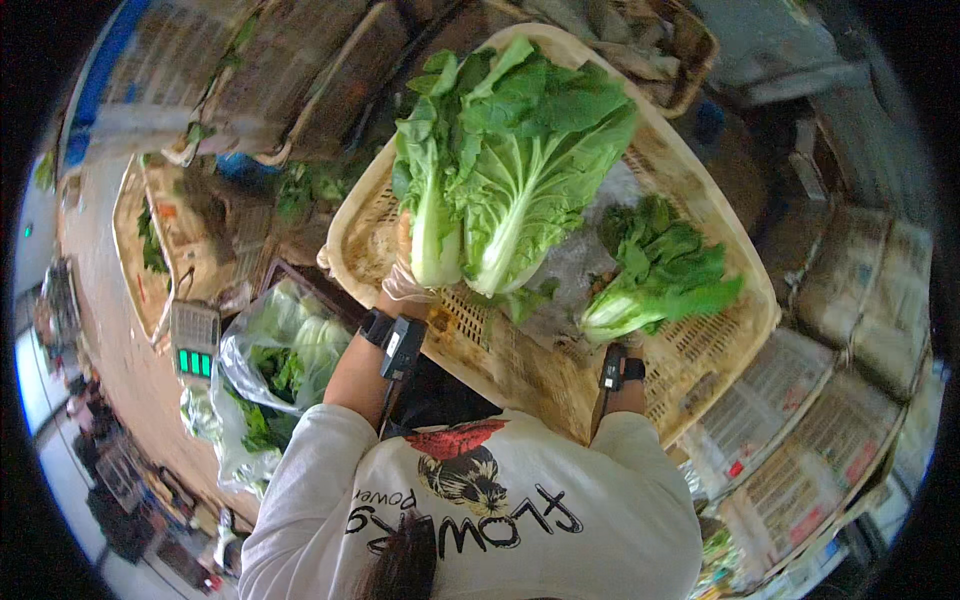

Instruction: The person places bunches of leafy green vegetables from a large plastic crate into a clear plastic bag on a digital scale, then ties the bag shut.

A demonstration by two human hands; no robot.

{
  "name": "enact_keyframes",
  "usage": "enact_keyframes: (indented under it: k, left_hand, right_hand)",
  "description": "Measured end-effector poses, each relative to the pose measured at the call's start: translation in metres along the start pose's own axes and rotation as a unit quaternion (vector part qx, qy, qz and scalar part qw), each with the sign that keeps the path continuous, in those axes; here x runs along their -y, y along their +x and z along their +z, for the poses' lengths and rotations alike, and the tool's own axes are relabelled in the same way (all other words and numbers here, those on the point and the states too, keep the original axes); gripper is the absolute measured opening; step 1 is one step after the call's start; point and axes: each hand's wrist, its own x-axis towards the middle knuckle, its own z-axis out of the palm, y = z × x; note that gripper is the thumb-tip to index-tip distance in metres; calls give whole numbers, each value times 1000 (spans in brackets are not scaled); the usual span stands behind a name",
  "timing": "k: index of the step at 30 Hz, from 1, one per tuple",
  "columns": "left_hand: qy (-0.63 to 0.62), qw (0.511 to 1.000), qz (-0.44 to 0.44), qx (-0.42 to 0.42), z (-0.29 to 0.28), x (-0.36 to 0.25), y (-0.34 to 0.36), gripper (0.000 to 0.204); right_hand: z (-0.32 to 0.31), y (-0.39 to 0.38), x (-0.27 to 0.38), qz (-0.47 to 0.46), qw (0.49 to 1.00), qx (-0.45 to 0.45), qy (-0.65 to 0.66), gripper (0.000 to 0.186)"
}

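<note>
Two big heads of leafy greens (535,190) with pale thick stalks rise over the far left part of a cream plastic basket (455,345). My left hand (405,268), in what looks like a thin clear glove, is closed around the left head's stalk; most of its fingers are behind the leaves. A smaller head of greens (665,275) is tilted over the basket's right side, its pale base toward me. That head covers most of my right hand (632,347), which appears to grip it from underneath. Crumpled clear plastic and loose leaf bits (525,300) lie in the basket.
Left of me, a clear plastic bag (285,350) of greens sits beside a scale display (195,345) with green digits. Another cream basket (145,250) stands farther left. Stacked crates (810,390) line the right, and more crates (340,70) stand at the back.
</note>
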Motion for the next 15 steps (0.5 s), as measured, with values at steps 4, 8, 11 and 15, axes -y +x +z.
enact_keyframes:
  k: [4, 8, 11, 15]
  left_hand:
    - [-232, 969, -14, -80, -39, -10, -2, 55]
    - [-249, 965, 25, -73, -42, -17, -15, 50]
    - [-184, 975, 110, -64, -32, -23, -29, 50]
    - [2, 937, 311, -162, 13, -35, -61, 54]
  right_hand:
    - [-84, 39, -70, 128, 972, -56, -187, 61]
    - [-110, 93, -120, 158, 911, 21, -382, 61]
    - [-63, 105, -111, 149, 883, 115, -429, 59]
    - [90, 21, -22, 39, 850, 212, -480, 53]
